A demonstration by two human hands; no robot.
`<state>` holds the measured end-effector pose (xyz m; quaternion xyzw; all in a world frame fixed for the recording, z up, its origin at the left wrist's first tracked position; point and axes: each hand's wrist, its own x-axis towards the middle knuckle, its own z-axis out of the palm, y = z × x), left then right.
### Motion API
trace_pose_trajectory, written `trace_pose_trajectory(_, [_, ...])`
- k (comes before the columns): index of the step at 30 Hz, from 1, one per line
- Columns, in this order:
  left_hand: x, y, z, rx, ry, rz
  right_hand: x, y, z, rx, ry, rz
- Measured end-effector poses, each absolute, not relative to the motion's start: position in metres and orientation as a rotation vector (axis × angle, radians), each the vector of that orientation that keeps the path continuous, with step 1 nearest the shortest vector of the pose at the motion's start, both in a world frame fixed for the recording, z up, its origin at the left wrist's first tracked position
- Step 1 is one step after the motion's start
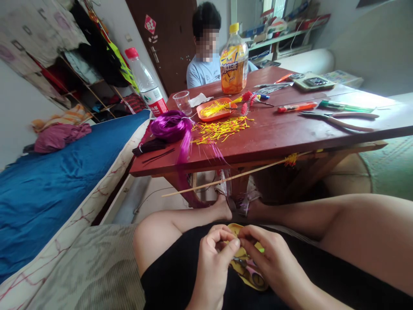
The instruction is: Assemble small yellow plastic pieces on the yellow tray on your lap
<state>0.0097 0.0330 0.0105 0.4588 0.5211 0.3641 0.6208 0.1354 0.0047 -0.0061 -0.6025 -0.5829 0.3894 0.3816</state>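
Over my lap, my left hand (215,255) and my right hand (269,254) meet with their fingertips pinched together. Whatever sits between the fingertips is too small or hidden to name. Just beneath them, a yellow tray (247,282) rests on the black cloth over my lap, partly covered by the hands. Scissors (254,276) with pinkish handles lie in this tray, and a bit of bright green shows beside my right fingers.
On the red table (267,135) lie a purple fibre bundle (171,125), yellow red-tipped stems (222,129), an orange tray (214,117), pliers (338,120) and bottles (234,64). A thin stick (226,178) juts along the near edge. Another person (204,71) sits across.
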Motion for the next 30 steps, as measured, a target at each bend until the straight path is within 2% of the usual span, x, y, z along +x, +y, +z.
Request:
trace_pose_trajectory(7, [0.010, 0.029, 0.015, 0.870, 1.126, 0.871, 0.133, 0.002, -0.008, -1.482, -1.482, 0.824])
trace_pose_trajectory(21, [0.004, 0.036, 0.013, 0.806, 1.058, 0.739, 0.140, 0.004, -0.006, -1.402, -1.605, 0.882])
trace_pose_trajectory(30, [0.002, 0.041, 0.015, 0.876, 1.137, 0.635, 0.150, 0.009, -0.007, -1.278, -2.013, 0.455])
